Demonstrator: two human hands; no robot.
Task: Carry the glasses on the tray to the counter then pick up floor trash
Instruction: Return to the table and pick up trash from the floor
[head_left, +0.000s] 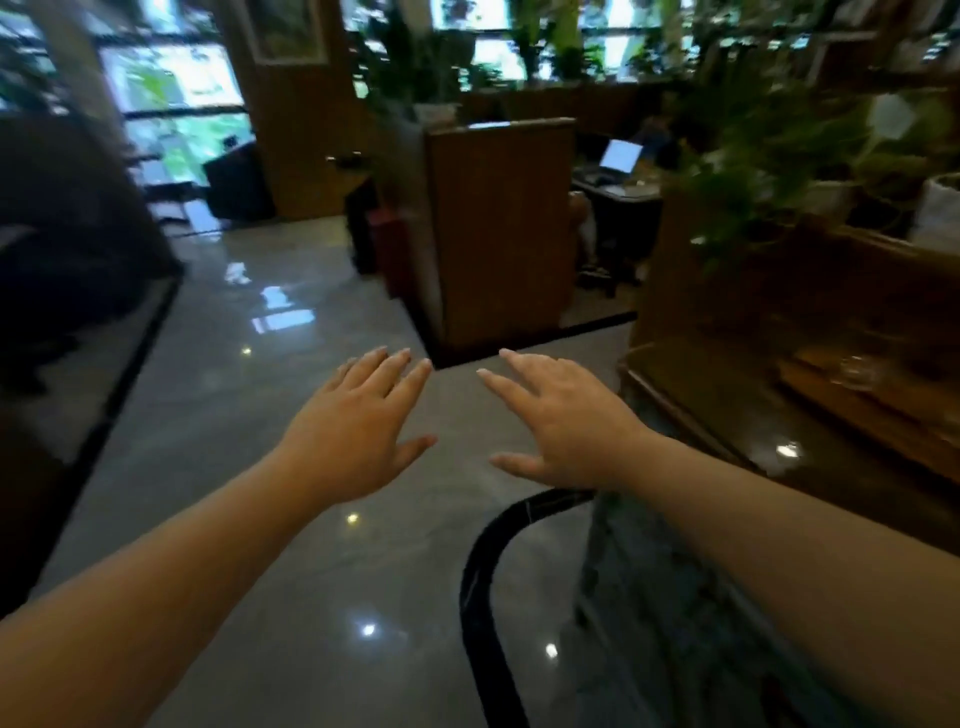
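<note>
My left hand (358, 421) and my right hand (561, 421) are stretched out side by side over the glossy grey floor (260, 415), palms down, fingers spread, holding nothing. To the right, a dark wooden counter (737, 415) carries a wooden tray (810, 379) with a blurred clear glass (857, 369) on it, well to the right of my right hand. No trash shows on the floor; the frame is blurred.
A tall wooden partition (498, 228) stands straight ahead with a black floor border at its base. Potted plants (753, 171) top the counter on the right. A desk with a laptop (621, 156) lies behind. Dark furniture (67, 218) lines the left.
</note>
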